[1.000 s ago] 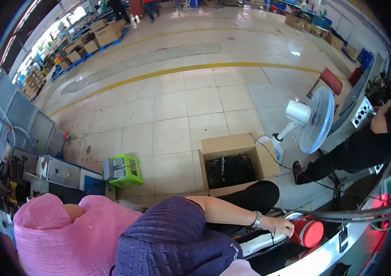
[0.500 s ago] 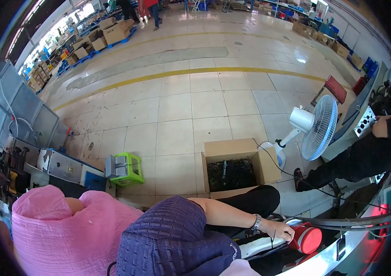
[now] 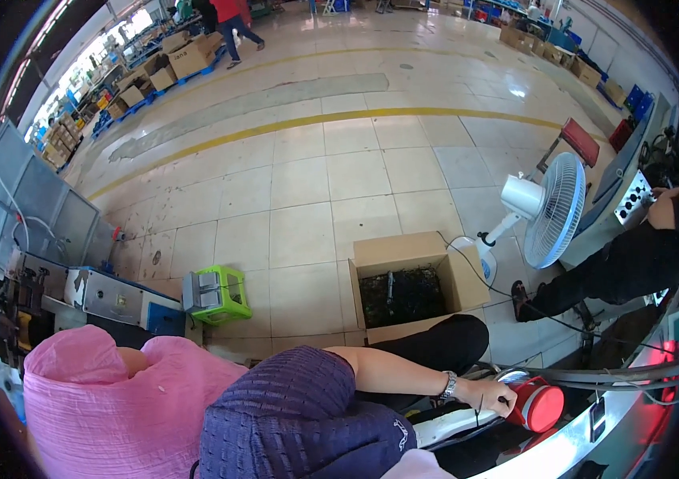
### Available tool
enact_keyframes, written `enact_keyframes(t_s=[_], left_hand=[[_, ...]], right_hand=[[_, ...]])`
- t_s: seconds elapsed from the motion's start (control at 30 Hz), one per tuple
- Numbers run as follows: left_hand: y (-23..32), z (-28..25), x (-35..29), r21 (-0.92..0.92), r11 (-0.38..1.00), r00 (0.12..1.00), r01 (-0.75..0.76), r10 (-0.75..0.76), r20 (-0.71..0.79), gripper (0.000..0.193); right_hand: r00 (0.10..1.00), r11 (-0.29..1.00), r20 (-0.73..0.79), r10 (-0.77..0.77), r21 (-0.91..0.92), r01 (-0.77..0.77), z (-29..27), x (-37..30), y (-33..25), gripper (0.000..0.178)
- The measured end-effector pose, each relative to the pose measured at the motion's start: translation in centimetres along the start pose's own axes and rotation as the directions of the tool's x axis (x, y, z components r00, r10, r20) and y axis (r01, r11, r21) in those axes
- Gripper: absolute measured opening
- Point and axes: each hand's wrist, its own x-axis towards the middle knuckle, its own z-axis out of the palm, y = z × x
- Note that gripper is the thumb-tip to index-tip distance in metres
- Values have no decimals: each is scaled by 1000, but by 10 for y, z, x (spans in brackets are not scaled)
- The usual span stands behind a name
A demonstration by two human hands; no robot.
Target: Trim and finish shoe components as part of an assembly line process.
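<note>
My left hand (image 3: 485,397), with a metal-band watch (image 3: 449,385) on its wrist, reaches out to the right from a dark blue sleeve. Its fingers are curled closed, and a small dark tip shows at the fist. What the fingers grip is too small to make out. Right beside the knuckles lies a red round-ended cylinder (image 3: 545,409). A white bar (image 3: 453,425) runs below the wrist. My right hand is out of view.
An open carton (image 3: 475,281) of dark, tangled material stands near a white fan (image 3: 561,209). A cable (image 3: 551,314) crosses toward the bench. Close at left is a person in pink (image 3: 128,407), near a green stool (image 3: 232,295). Another person's leg (image 3: 595,275) stands at right.
The view has shifted slightly. My left hand stays closed beside the red cylinder, and the dark tip at the fist shows more clearly. A person in red far off has stepped left.
</note>
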Motion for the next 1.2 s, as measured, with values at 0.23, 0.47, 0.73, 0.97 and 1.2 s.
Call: enact_keyframes(t_s=[0.23, 0.47, 0.73, 0.97, 1.2], left_hand=[[-1, -1, -5, -108, 993, 996, -54, 47, -71, 32], [22, -1, -70, 329, 943, 936, -46, 156, -317, 47], [29, 26, -63, 528, 849, 880, 32, 226, -418, 9], [29, 33, -78, 588, 808, 912, 38, 213, -351, 14], [18, 37, -77, 540, 838, 870, -76, 320, -375, 18]], right_hand=[[733, 775, 680, 24, 451, -443, -1, -13, -51, 70], [760, 607, 639, -115, 652, -456, -9, -91, -128, 91], [689, 723, 723, -51, 502, -474, -5, -93, -163, 89], [594, 626, 801, -74, 501, -598, 26, -73, -127, 75], [867, 614, 478, 140, 645, -454, 46, -70, -72, 39]])
